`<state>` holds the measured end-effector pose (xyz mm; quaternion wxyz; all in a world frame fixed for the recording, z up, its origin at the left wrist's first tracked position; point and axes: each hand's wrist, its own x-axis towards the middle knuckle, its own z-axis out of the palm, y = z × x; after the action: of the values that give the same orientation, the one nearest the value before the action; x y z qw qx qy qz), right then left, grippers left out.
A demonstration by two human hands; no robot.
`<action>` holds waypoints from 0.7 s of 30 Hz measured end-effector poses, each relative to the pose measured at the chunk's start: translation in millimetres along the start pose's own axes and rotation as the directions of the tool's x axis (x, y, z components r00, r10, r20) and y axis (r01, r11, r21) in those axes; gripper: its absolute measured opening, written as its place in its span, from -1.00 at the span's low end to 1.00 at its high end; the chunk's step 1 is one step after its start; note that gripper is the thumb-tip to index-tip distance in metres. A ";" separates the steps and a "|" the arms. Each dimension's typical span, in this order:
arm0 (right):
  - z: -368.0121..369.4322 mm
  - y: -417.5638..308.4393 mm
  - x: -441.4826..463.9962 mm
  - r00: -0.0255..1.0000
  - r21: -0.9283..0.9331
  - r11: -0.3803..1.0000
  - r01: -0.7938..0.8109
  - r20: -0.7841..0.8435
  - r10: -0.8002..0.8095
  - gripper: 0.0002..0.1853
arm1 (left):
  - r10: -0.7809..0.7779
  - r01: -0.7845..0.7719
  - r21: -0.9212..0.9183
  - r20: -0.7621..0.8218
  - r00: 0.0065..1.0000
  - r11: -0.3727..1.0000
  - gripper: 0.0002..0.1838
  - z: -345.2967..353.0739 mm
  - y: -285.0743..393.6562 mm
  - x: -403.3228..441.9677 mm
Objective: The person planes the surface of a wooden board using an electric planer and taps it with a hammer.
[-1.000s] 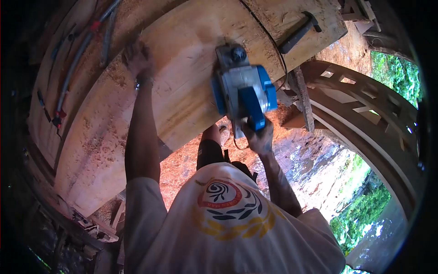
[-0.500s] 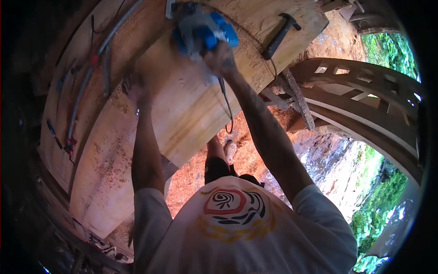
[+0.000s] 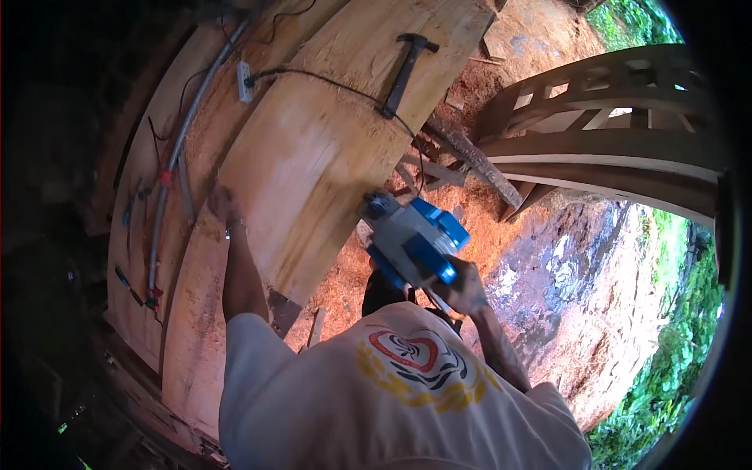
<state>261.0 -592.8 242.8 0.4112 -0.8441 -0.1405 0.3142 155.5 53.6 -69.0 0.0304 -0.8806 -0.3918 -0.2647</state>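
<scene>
The planer (image 3: 413, 241) moves back to the near edge of the plank (image 3: 305, 149), clasped by the right hand (image 3: 464, 288); hold it level, the flat-laid left hand (image 3: 225, 205) steadying the plank.

A hammer (image 3: 402, 78) with a dark handle is lying with its head toward the top of the view. To the left of it there is a white socket strip (image 3: 244, 82), and near this runs a long grey bar (image 3: 189, 117) having red parts. At the right, one sees a wooden frame (image 3: 619, 145) with openings, reddish ground (image 3: 627, 313) and green plants (image 3: 674, 392).
</scene>
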 end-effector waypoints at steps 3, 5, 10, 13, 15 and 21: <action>-42.7 -7.0 -39.7 0.982 0.285 0.946 -0.158 -0.059 0.181 -0.74 | -0.169 0.157 0.064 0.404 0.899 0.986 -0.49 6.4 37.0 37.3; -63.1 -22.2 -64.6 0.943 0.442 0.879 -0.176 -0.182 0.280 -0.83 | -0.041 0.055 -0.089 0.151 0.988 0.995 -0.55 -29.0 154.1 57.5; -78.2 -16.8 -103.0 0.660 0.703 0.708 -0.070 -0.499 0.562 -0.74 | 0.465 -0.275 -0.591 0.195 0.863 0.758 -0.61 -54.4 417.5 84.7; -80.2 -36.7 -114.2 0.485 0.736 0.673 0.074 -0.616 0.621 -0.73 | 0.479 -0.253 -0.548 0.320 0.818 0.798 -0.74 -60.5 523.7 76.0; -84.4 -34.7 -129.9 0.412 0.736 0.667 0.116 -0.646 0.642 -0.72 | 0.382 -0.103 -0.504 0.489 0.784 0.857 -0.65 -20.7 561.9 62.7; -91.1 15.0 -174.8 0.313 0.755 0.654 0.047 -0.633 0.708 -0.77 | 0.388 -0.110 -0.433 0.631 0.671 0.895 -0.41 21.4 534.2 79.0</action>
<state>186.1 -744.0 345.9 0.6003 -0.6753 0.4200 -0.0846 585.9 -256.8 33.5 -0.2456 -0.9497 -0.1917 0.0310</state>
